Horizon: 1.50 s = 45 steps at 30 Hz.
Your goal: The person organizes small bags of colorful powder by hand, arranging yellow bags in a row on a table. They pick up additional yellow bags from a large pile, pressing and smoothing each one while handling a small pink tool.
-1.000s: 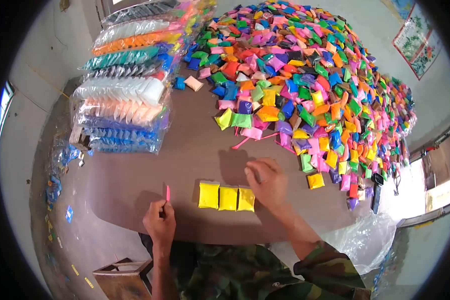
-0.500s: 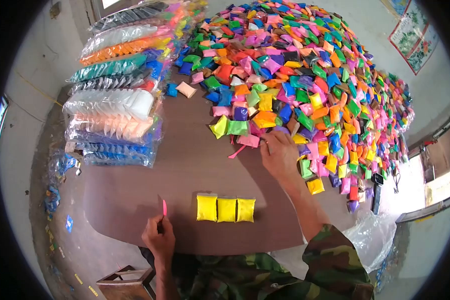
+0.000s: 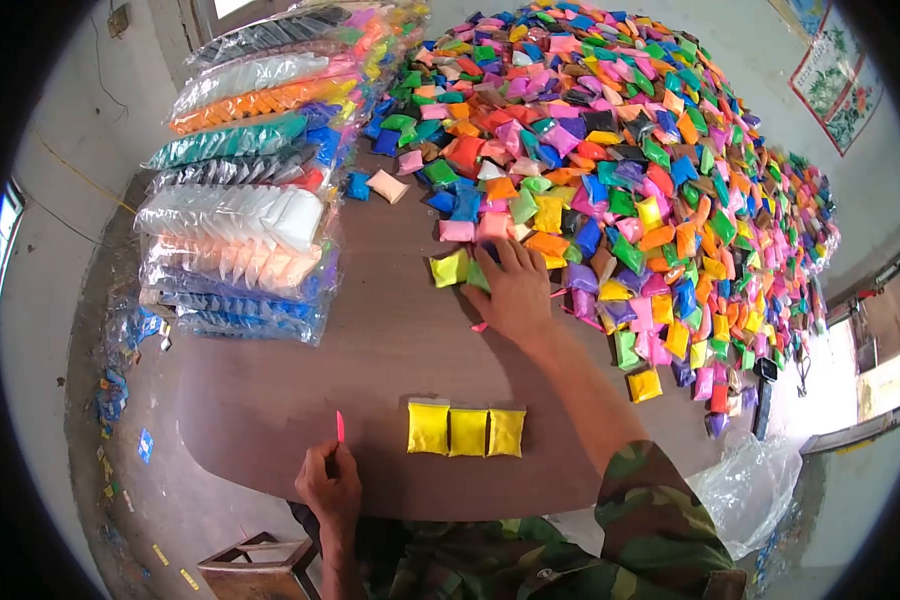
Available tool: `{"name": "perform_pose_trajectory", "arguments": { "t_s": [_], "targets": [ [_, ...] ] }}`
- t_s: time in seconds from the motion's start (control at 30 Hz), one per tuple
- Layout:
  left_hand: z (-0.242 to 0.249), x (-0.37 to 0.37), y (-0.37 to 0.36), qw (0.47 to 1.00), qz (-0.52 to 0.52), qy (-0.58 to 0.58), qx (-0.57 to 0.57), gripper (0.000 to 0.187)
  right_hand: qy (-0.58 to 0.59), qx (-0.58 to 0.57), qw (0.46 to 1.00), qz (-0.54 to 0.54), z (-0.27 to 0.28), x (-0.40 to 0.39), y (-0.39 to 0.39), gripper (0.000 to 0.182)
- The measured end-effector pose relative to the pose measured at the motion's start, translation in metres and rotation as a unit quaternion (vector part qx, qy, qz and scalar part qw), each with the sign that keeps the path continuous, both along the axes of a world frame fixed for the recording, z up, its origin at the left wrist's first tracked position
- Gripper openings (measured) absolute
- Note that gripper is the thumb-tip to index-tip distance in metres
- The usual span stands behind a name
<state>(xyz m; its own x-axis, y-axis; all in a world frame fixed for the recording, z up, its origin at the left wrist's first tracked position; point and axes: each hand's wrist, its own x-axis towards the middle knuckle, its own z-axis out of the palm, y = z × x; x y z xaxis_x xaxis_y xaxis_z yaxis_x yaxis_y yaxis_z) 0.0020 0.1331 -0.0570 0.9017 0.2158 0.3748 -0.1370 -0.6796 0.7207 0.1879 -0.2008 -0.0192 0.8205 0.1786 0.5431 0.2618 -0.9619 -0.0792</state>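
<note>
My left hand [image 3: 330,484] is closed around a thin pink plastic stick [image 3: 340,427], which points up from the fist near the table's front edge. My right hand [image 3: 515,293] reaches over the near edge of the packet pile, fingers apart. Its fingertips touch a dark purple packet [image 3: 487,250], and its thumb lies by a light green packet [image 3: 477,275], partly covered by the hand. A yellow-green packet [image 3: 449,268] sits just left of them. Three yellow packets [image 3: 468,432] lie side by side in a row on the brown table [image 3: 300,400], between my forearms.
A large heap of colourful small packets [image 3: 610,150] covers the back and right. At the left are stacked clear bags of packets [image 3: 235,215]. A single peach packet [image 3: 387,187] lies between them. Clear plastic film [image 3: 755,490] hangs at the right edge; a wooden stool [image 3: 255,570] stands below.
My right hand has moved left along the pile's edge, from pink packets to the purple and green ones. My left hand still holds the pink stick. The view has shifted slightly.
</note>
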Motion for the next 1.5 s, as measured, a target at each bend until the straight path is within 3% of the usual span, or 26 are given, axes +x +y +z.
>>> {"name": "perform_pose_trajectory", "arguments": {
  "t_s": [0.4, 0.6, 0.73, 0.77, 0.87, 1.07, 1.2, 1.3, 1.5],
  "targets": [
    [-0.002, 0.001, 0.000, 1.000, -0.009, -0.025, 0.006, 0.005, -0.013, 0.032, 0.999, 0.011, -0.017, -0.032, -0.017, 0.065],
    [-0.005, -0.002, 0.001, 1.000, 0.011, 0.005, 0.004, 0.005, -0.034, 0.115, 0.993, 0.002, -0.011, -0.014, -0.021, 0.064],
    [-0.009, -0.001, 0.002, 1.000, 0.009, -0.008, 0.009, 0.005, -0.077, 0.092, 0.992, 0.021, 0.003, -0.045, -0.026, 0.053],
    [-0.009, -0.001, 0.002, 1.000, 0.005, -0.008, 0.013, 0.005, -0.095, 0.091, 0.991, 0.004, 0.003, -0.054, -0.031, 0.043],
    [-0.007, -0.001, 0.003, 1.000, 0.000, -0.014, 0.015, 0.005, -0.080, 0.071, 0.993, -0.059, 0.008, -0.089, -0.064, 0.038],
    [-0.010, -0.001, 0.003, 1.000, 0.002, -0.008, 0.019, 0.007, -0.049, 0.063, 0.971, -0.226, 0.002, -0.139, -0.121, 0.043],
    [-0.011, -0.002, 0.002, 0.999, 0.003, -0.008, 0.033, 0.008, -0.038, 0.045, 0.965, -0.254, 0.000, -0.158, -0.131, 0.053],
    [-0.011, -0.003, 0.005, 0.999, -0.001, -0.002, 0.041, 0.007, -0.024, 0.054, 0.966, -0.254, -0.003, -0.159, -0.140, 0.051],
    [-0.009, -0.001, 0.000, 0.999, 0.004, -0.001, 0.036, 0.007, -0.090, 0.015, 0.967, -0.236, -0.016, -0.127, -0.148, 0.033]
  ]
}}
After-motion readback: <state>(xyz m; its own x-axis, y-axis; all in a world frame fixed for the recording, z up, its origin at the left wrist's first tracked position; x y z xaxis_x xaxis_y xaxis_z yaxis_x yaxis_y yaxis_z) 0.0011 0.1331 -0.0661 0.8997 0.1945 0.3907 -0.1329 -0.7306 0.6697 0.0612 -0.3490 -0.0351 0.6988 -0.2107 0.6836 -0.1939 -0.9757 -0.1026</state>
